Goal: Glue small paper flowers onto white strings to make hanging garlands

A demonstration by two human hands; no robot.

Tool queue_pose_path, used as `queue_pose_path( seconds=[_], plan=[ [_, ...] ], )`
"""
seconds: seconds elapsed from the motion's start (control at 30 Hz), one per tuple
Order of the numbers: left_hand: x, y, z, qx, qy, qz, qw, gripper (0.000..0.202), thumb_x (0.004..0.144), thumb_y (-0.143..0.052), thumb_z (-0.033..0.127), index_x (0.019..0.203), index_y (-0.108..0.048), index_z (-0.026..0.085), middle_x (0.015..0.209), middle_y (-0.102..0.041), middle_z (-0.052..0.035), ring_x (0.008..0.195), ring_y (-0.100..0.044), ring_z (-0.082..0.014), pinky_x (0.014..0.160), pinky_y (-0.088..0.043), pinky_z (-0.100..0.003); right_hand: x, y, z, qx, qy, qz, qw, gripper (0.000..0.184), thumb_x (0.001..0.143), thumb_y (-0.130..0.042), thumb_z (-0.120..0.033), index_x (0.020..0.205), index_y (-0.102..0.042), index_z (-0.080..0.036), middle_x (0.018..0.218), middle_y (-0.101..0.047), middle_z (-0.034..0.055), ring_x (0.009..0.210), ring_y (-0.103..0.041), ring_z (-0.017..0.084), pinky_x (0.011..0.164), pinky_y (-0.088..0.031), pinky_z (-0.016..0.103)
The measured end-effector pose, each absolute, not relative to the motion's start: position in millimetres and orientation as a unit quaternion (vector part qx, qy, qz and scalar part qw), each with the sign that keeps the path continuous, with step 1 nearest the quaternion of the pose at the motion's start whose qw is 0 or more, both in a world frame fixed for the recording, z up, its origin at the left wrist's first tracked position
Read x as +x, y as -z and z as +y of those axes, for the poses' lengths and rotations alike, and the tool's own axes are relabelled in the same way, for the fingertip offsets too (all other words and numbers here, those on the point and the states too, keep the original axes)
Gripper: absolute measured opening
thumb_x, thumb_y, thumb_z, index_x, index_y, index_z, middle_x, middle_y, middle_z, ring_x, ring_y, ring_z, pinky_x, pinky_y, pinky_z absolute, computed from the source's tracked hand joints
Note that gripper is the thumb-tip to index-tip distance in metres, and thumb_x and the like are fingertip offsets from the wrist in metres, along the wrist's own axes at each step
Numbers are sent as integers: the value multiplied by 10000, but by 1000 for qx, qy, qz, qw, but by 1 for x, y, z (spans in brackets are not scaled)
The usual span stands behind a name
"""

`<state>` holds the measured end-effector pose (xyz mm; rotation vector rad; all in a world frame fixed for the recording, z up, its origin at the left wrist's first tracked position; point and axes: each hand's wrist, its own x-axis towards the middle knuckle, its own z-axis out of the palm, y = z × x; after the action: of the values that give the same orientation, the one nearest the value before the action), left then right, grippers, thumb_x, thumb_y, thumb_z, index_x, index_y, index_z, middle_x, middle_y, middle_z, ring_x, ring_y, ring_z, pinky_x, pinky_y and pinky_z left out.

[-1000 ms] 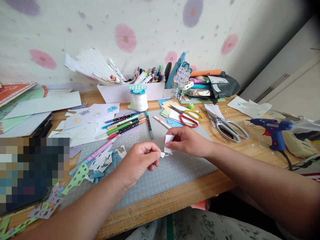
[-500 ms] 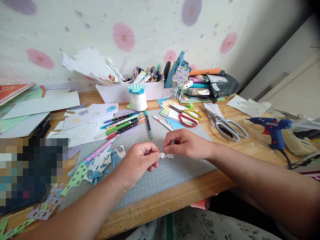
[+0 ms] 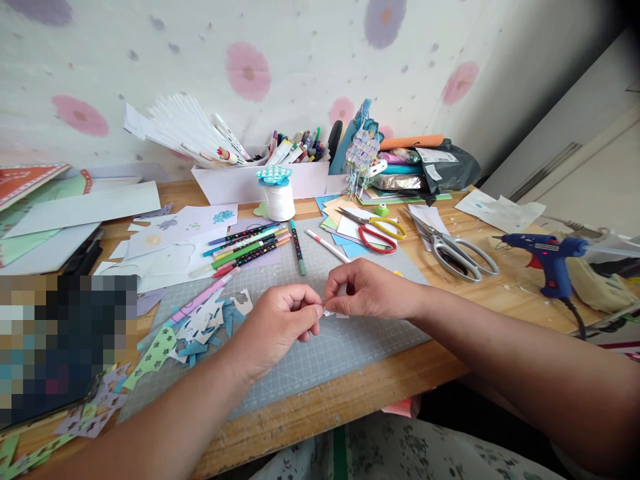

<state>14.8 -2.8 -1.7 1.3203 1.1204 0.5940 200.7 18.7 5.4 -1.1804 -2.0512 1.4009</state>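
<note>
Above the grey cutting mat (image 3: 280, 373), my left hand (image 3: 290, 313) is closed in a pinch, thumb against forefinger. My right hand (image 3: 367, 290) also pinches, its fingertips meeting those of the left. Between them shows a small white paper piece (image 3: 329, 313), mostly hidden by the fingers. To the left of my left hand lies a pile of white and blue paper scraps (image 3: 203, 323). Beyond the hands are a white pen with a red band (image 3: 327, 245) and a dark dotted marker (image 3: 297, 248).
Several markers (image 3: 250, 250) lie at the back of the mat. Red-and-yellow-handled scissors (image 3: 375, 230), large metal scissors (image 3: 453, 250) and a blue glue gun (image 3: 547, 253) with its red light on are to the right. A white spool (image 3: 279, 202) stands before the pen box (image 3: 225, 187).
My right hand has shifted slightly left, its fingertips now against the left hand's. Less of the white paper piece shows between the fingers.
</note>
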Motion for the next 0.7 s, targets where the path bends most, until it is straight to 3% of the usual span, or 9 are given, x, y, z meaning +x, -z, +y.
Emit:
queue_pose_path(
  seconds=[0.4, 0.53, 0.7],
  plan=[
    [13, 4, -1, 549, -265, 486, 627, 115, 716, -616, 260, 661, -608, 159, 518, -554, 44, 480, -461, -79, 482, -362, -203, 202, -10, 21, -396, -607, -659, 202, 61, 719, -589, -188, 714, -630, -143, 623, -593, -21, 585, -521, 98, 584, -405, 235],
    [12, 3, -2, 555, -264, 494, 615, 119, 716, -596, 267, 647, -599, 169, 517, -550, 42, 484, -466, -88, 487, -369, -210, 207, -15, 24, -412, -562, -689, 200, 107, 773, -580, -231, 754, -644, -146, 663, -619, 1, 621, -551, 114, 598, -423, 247],
    [11, 1, -2, 598, -251, 533, 543, 138, 697, -574, 271, 589, -571, 184, 491, -539, 41, 454, -455, -98, 465, -359, -219, 221, -8, 40, -499, -443, -711, 224, 212, 802, -552, -189, 981, -664, -165, 722, -647, 7, 603, -551, 117, 556, -412, 247]
  ],
)
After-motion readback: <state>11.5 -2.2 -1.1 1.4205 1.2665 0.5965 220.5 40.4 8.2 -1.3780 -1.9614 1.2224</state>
